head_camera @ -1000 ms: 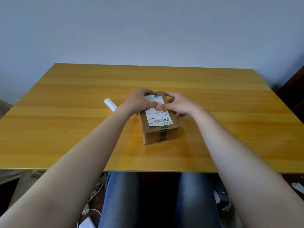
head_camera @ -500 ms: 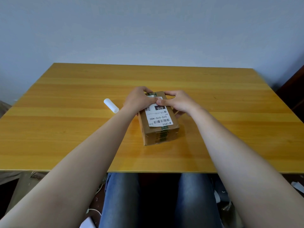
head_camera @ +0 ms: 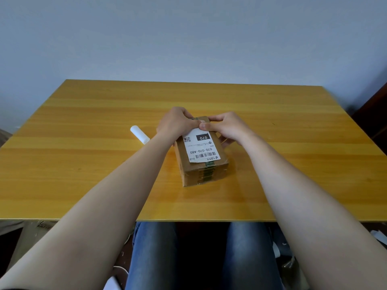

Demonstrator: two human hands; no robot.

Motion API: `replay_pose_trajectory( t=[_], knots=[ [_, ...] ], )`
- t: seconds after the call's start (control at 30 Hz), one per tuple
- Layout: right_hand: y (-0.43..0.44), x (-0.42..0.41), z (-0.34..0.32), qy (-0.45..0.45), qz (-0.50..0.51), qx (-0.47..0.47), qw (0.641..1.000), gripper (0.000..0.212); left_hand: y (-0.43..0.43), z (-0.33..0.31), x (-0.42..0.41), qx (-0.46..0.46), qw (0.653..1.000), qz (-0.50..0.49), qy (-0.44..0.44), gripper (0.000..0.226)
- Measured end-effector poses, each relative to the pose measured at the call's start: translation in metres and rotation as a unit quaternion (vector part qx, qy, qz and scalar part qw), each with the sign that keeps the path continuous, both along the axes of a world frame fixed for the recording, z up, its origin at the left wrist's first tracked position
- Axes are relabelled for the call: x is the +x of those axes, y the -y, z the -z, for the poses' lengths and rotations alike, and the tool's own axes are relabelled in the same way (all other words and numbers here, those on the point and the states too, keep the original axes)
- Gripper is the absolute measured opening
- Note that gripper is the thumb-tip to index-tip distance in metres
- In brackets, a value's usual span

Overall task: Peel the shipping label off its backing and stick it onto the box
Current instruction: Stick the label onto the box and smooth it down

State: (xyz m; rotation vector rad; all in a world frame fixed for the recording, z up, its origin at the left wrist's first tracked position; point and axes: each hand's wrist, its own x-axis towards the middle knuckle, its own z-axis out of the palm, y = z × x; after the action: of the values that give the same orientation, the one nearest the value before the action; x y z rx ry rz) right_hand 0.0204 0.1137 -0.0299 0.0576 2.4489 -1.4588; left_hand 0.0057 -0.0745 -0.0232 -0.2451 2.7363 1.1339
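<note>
Now your hands are working further up the box (head_camera: 204, 174) than they were a second ago: both thumbs were pressing mid-label then, and they are meeting at the far end of the shipping label (head_camera: 202, 148), leaving more of its print uncovered, including the black "070" block. That is telling you the near part is already lying flat on the box top, and, by my judgement, you are smoothing down the last strip.

Your left hand (head_camera: 177, 124) is curling over the box's far-left corner, thumb flat on the label's far edge, gripping nothing loose. Your right hand (head_camera: 225, 126) is doing the same from the far-right, its thumb tip touching the left one, fingers wrapping the box's side. The box is sitting mid-table (head_camera: 83, 164), the label running lengthwise along its top toward you. A white roll (head_camera: 139, 135) is lying just beside your left wrist.
</note>
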Motion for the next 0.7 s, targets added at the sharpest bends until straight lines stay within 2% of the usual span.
replay_pose_trajectory(
  t=[0.27, 0.43, 0.5, 0.63, 0.7],
  knots=[
    [0.000, 0.000, 0.000, -0.005, 0.006, -0.011, 1.000, 0.042, 0.000, -0.002, 0.004, -0.010, 1.000, 0.006, -0.008, 0.032],
    [0.002, 0.002, 0.002, -0.009, 0.017, -0.015, 1.000, 0.015, 0.004, 0.003, 0.005, 0.018, 0.999, 0.006, -0.042, 0.022],
    [0.004, 0.004, 0.001, -0.010, 0.026, -0.003, 1.000, 0.022, 0.007, 0.004, 0.007, 0.043, 0.997, 0.009, -0.056, 0.028],
    [0.004, 0.012, -0.004, 0.005, 0.013, 0.001, 1.000, 0.039, 0.013, 0.012, 0.006, 0.147, 0.986, 0.004, -0.085, 0.065],
    [0.003, 0.016, -0.005, 0.019, -0.006, -0.014, 1.000, 0.061, 0.016, 0.013, 0.009, 0.145, 0.983, 0.028, -0.105, 0.084]
  ],
)
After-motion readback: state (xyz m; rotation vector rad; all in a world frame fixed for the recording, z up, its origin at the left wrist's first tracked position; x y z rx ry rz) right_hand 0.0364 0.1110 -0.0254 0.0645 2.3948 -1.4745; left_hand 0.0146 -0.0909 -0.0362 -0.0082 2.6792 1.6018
